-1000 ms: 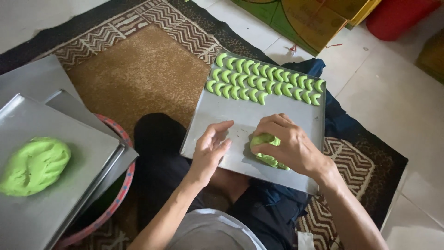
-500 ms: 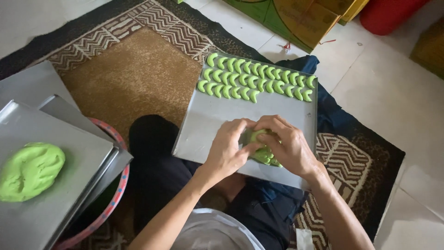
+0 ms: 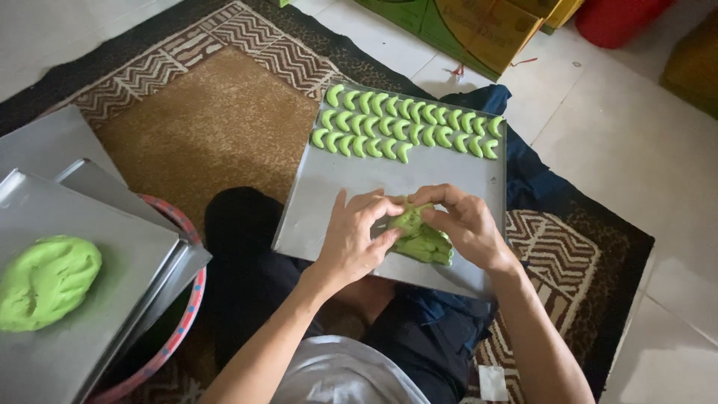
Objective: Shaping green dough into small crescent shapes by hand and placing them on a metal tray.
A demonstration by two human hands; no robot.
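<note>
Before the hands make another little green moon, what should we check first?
1. Both hands on the dough: ok. The left hand and right hand pinch the green dough lump together.
2. Room on the metal tray for more: ok, bare metal lies below the rows.
3. Green crescents in neat rows: ok, three rows, the nearest one short.
4. Spare dough nearby: ok, a big green dough mound sits on the stacked trays.
5. Tray level on the lap: cannot tell.
</note>
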